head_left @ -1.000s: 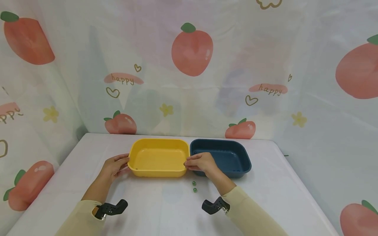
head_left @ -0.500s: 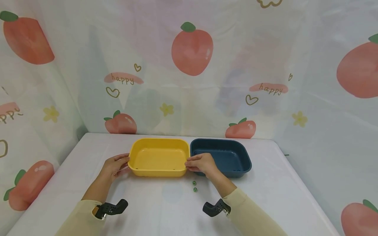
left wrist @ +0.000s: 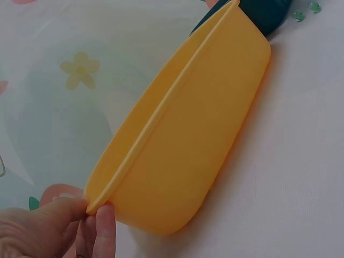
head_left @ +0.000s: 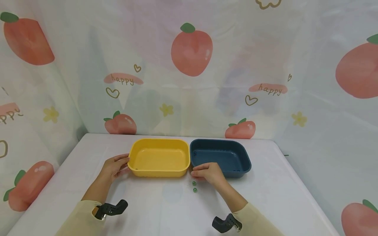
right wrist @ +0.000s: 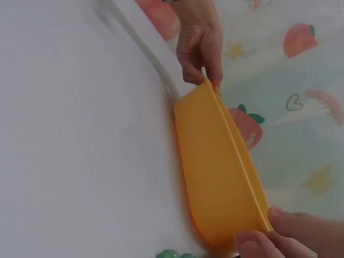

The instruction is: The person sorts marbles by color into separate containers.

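Note:
My left hand pinches the left rim of a yellow plastic basin, thumb and fingers on either side of it in the left wrist view. My right hand hovers by the front left corner of a dark blue basin, fingers loosely bent. Nothing shows between its thumb and fingers. Just below those fingertips, two green glass marbles lie on the white table. A small dark dot shows at the yellow basin's front left, too small to make out.
Both basins stand side by side, nearly touching, near the back of the white table. Small dark specks sit in the blue basin. A fruit-printed curtain hangs behind and at both sides.
My right hand has left the yellow basin's right rim and come toward me and slightly right. A small dark dot near that basin's front right is gone from there. The left hand stays put.

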Available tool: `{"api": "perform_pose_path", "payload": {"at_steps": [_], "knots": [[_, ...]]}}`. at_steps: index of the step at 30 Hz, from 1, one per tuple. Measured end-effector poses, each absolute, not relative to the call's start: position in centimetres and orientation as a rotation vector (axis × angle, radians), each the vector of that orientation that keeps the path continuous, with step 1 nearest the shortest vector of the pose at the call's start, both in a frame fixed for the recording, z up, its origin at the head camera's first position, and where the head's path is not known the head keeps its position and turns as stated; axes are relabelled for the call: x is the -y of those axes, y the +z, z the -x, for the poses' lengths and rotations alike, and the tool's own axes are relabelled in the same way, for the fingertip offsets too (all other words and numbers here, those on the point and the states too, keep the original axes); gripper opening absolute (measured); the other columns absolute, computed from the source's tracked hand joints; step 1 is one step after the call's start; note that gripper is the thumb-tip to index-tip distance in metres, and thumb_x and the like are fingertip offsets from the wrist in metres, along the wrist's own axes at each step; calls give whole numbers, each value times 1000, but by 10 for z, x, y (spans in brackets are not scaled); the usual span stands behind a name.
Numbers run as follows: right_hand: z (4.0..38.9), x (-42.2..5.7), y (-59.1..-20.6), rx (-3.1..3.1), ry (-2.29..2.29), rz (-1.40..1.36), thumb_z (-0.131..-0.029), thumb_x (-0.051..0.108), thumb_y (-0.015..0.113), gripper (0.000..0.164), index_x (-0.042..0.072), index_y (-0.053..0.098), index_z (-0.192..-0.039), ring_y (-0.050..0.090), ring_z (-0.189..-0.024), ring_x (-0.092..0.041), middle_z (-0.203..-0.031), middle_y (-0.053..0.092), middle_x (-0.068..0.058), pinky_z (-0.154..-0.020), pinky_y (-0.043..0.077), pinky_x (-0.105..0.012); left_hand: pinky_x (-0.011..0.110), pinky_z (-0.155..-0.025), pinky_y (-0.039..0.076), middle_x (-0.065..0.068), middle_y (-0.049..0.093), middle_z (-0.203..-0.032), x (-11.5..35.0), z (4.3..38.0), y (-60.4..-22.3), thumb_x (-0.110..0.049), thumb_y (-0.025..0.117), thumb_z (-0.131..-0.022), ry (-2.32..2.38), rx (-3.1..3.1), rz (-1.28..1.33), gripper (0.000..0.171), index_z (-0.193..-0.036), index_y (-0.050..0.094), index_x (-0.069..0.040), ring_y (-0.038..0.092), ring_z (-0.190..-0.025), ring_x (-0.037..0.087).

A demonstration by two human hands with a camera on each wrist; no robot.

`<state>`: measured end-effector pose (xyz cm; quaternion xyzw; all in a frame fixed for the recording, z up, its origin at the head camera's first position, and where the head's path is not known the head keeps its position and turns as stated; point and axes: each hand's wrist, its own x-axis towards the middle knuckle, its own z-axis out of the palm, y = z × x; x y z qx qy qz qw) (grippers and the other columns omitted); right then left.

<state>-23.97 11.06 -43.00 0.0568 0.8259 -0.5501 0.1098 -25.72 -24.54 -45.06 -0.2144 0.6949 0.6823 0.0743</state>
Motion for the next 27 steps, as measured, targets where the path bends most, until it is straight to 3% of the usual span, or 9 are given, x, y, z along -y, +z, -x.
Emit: {"api": "perform_pose_path", "payload": {"at_steps": [7,27], "knots": [[223,-123,-445,-2464,-1634,-161,-81,8,79,25,-4,74,-102,73,-76,-17,-87,76,-11,-71,61,-29,31,-82,59,9,68,-112,246,257,-451,-17,62,-98,2056,-2083,636,51,-142,47,1,67,-79,6],[225,-120,-487,-2653,-1679,-73,-77,8,81,23,-3,76,-97,74,-78,-17,-87,76,-12,-65,60,-24,29,-83,59,20,57,-134,243,256,-452,-17,61,-98,2038,-2106,665,49,-142,48,0,66,-80,5]]}}
